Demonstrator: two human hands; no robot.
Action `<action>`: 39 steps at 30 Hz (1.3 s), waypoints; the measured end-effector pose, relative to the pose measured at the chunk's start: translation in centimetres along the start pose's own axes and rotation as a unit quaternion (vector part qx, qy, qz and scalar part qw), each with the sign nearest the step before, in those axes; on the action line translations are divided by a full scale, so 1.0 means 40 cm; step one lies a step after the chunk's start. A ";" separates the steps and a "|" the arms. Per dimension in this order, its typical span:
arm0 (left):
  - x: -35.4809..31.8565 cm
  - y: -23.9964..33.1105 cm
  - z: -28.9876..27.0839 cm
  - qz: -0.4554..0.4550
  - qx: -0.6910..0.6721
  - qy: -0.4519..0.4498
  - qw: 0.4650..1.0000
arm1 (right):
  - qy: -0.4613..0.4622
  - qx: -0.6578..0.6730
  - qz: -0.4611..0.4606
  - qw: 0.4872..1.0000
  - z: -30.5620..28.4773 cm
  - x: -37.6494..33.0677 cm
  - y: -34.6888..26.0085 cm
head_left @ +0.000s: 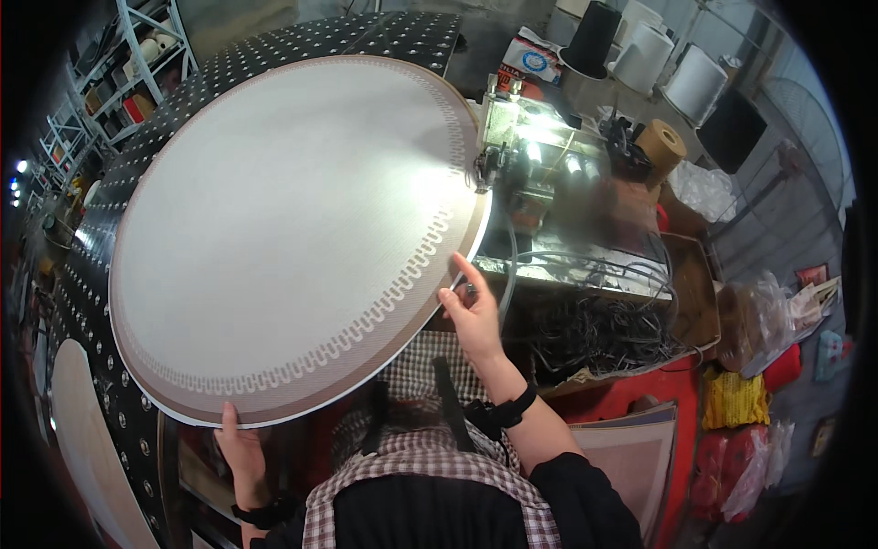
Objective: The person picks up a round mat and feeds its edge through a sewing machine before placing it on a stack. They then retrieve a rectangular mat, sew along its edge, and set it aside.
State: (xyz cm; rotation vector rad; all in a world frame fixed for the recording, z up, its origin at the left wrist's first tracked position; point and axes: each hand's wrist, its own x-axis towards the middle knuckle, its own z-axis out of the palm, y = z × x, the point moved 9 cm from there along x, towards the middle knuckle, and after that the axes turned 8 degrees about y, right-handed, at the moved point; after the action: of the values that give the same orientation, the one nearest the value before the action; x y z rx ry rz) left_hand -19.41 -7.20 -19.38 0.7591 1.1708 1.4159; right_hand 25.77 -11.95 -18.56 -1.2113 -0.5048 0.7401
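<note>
A large oval mat (293,220), pale grey with a brownish border and a looping pattern, lies across a dark table. Its near edge reaches out toward me. My left hand (240,450) holds that edge at the near left, one digit on top and the other fingers mostly hidden. Farther right, my right hand (474,320) grips the rim, with index finger and thumb on the border and the rest curled. Just beyond it, the mat's right edge runs under the head of a lit sewing machine (498,137). White binding (481,224) shows along the rim.
Dark table top (366,35) has rows of metal studs. Thread cones (640,57) and a tan roll (660,142) stand behind the machine. A box of dark strip scraps (599,331) sits at right, near yellow bundles (734,400). A pale curved panel (82,430) is at left.
</note>
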 end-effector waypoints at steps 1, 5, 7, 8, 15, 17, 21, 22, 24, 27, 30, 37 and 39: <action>-0.010 -0.004 0.001 0.006 0.002 0.007 1.000 | 0.022 -0.038 -0.026 0.999 -0.008 -0.002 -0.010; -0.056 -0.107 0.040 -0.074 -0.008 -0.042 0.996 | -0.073 -0.144 -0.084 0.983 0.070 -0.071 0.001; -0.073 -0.148 0.062 -0.090 0.023 -0.093 0.991 | -0.140 -0.097 -0.034 0.985 0.107 -0.112 0.039; -0.078 -0.158 0.066 -0.095 0.037 -0.109 0.989 | -0.118 -0.096 -0.047 0.987 0.099 -0.105 0.039; -0.022 -0.028 0.001 0.019 -0.043 0.013 0.999 | -0.043 0.041 -0.009 0.998 0.039 -0.024 0.032; -0.035 -0.042 0.019 -0.011 -0.027 0.004 1.000 | -0.080 -0.055 -0.067 0.993 0.068 -0.049 0.016; -0.064 -0.092 0.054 -0.069 0.037 -0.002 0.997 | -0.143 -0.104 0.011 0.984 0.110 -0.115 0.065; -0.069 -0.097 0.077 -0.078 0.029 -0.041 0.996 | -0.110 -0.056 -0.002 0.992 0.095 -0.106 0.052; -0.057 -0.082 0.066 -0.070 -0.086 0.004 0.994 | -0.077 -0.004 -0.032 0.996 0.072 -0.082 0.027; -0.035 -0.058 0.052 -0.042 -0.067 0.029 0.996 | -0.048 0.015 -0.003 0.999 0.051 -0.045 0.023; -0.041 -0.069 0.062 -0.035 -0.029 0.001 0.999 | -0.048 -0.032 -0.066 0.996 0.069 -0.061 0.000; -0.056 -0.112 0.080 -0.089 -0.057 0.005 0.994 | -0.055 -0.021 -0.035 0.998 0.065 -0.070 0.033; -0.032 -0.057 0.043 -0.022 -0.150 0.082 0.985 | -0.032 -0.044 -0.049 0.997 0.045 -0.040 0.021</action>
State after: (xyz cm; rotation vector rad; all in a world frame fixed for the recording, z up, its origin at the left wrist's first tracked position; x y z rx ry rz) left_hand -16.81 -8.23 -20.79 0.4100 1.0583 1.5961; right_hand 23.24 -11.82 -18.78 -1.2377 -0.6514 0.6807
